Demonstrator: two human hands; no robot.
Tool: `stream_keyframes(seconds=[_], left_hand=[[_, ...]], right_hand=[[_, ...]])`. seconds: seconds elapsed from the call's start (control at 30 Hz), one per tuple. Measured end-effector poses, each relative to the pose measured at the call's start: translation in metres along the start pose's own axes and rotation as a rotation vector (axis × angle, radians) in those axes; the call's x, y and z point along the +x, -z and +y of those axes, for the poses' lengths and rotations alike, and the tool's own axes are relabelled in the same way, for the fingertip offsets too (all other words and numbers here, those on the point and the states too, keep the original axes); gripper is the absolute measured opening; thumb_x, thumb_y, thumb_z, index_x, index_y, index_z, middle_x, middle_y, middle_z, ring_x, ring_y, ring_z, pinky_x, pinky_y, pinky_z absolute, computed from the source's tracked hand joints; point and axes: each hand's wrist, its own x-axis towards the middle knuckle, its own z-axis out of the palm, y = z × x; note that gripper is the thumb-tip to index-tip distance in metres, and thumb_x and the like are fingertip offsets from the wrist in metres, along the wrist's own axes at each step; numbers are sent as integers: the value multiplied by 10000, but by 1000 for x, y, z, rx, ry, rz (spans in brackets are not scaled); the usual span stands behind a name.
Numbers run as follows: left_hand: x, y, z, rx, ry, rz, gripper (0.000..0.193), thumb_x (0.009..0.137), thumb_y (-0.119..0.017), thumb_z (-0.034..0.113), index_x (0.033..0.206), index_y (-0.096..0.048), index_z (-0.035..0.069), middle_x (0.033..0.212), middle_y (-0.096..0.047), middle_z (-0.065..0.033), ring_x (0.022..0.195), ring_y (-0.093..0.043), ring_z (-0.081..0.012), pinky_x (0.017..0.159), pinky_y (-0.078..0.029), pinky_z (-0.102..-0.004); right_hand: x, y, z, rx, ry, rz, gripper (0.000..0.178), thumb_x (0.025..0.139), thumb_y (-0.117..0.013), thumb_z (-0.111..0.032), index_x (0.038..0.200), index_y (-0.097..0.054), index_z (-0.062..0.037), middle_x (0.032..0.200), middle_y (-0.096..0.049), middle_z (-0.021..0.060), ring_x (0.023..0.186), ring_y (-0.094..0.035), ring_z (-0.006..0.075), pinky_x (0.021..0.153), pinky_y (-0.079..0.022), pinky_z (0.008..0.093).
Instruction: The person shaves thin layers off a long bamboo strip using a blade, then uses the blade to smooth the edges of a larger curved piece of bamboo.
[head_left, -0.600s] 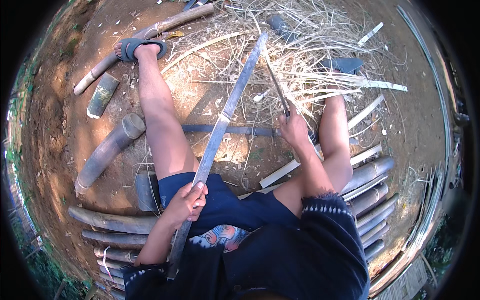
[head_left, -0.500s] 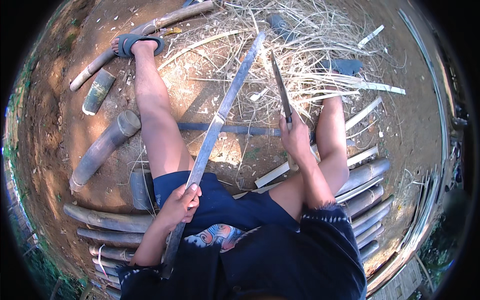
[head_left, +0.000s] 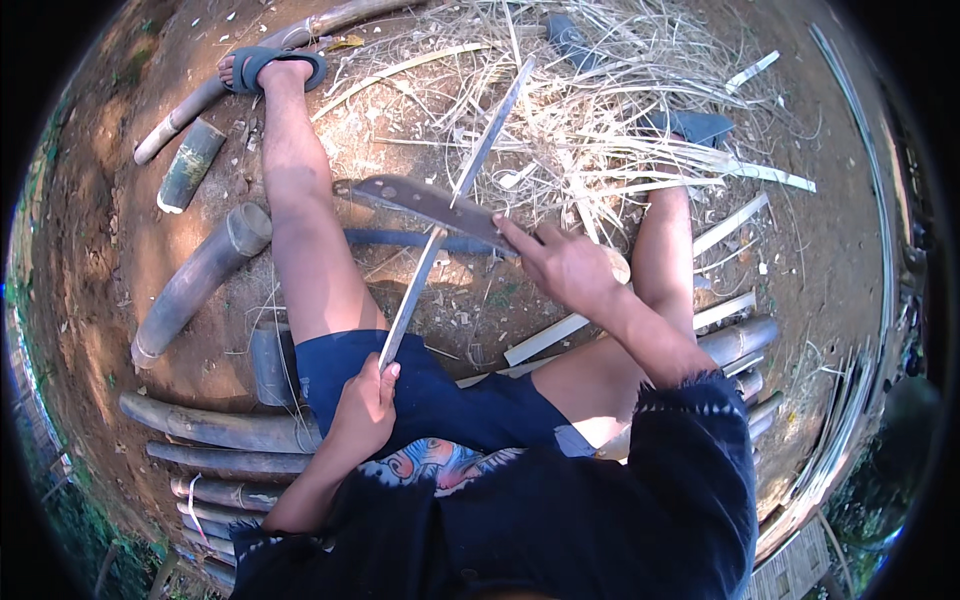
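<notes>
Gripping L hand (head_left: 363, 410): closed round bamboo strip (head_left: 413, 290), thumb along it.
R hand (head_left: 572, 268): wrapped round handle of knife (head_left: 425, 203), index finger stretched forward.
Strip: betw. the legs, slanting up & away from L hand; far end not held.
Knife: crosses strip approx. at its node; if really touching, cannot tell.
Risk: knife might slip, e.g. if node catches the edge or free end bends; then L leg (head_left: 296, 160), near the tip, or L hand could be cut.
Ground: bamboo tube (head_left: 200, 285) lies beyond L leg; shavings heap (head_left: 610, 100) ahead, to R.
In the way: L leg & R leg (head_left: 668, 245) limit the swing; loose strands may tangle.
</notes>
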Motion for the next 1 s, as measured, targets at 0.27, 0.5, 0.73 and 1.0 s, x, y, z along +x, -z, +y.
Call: stream_keyframes(seconds=[0.27, 0.5, 0.73, 1.0], left_hand=[[-29, 9, 13, -93, 167, -143, 325, 1065, -470, 272, 1002, -504, -45, 691, -598, -202, 663, -648, -390, 615, -477, -454], [-10, 10, 25, -78, 209, -128, 284, 1059, -478, 234, 1011, -507, -45, 684, -602, -204, 659, -649, -398, 604, -478, -458], [-19, 20, 18, -62, 206, -138, 256, 1063, -466, 218, 998, -524, -23, 672, -574, -135, 624, -606, -266, 596, -470, -382], [-21, 32, -1, -132, 257, -203, 260, 1067, -468, 234, 994, -529, -8, 673, -560, -102, 624, -579, -208, 609, -465, -365]], right_hand=[[17, -23, 101, -105, -299, -27, 602, 918, -609, -152, 1492, -430, -174, 791, -643, 160, 586, -666, 327, 546, -567, 453], [17, 2, 15, -108, 381, 100, 783, 796, -701, -100, 1510, -434, -275, 729, -546, 10, 530, -590, 192, 468, -537, 365], [84, -33, 176, -79, -369, -86, 585, 931, -568, -155, 1493, -422, -226, 832, -683, 175, 653, -685, 319, 603, -579, 443], [96, -42, 226, -157, -467, -62, 522, 936, -599, -202, 1447, -493, -197, 759, -689, 172, 666, -702, 320, 615, -588, 442]])
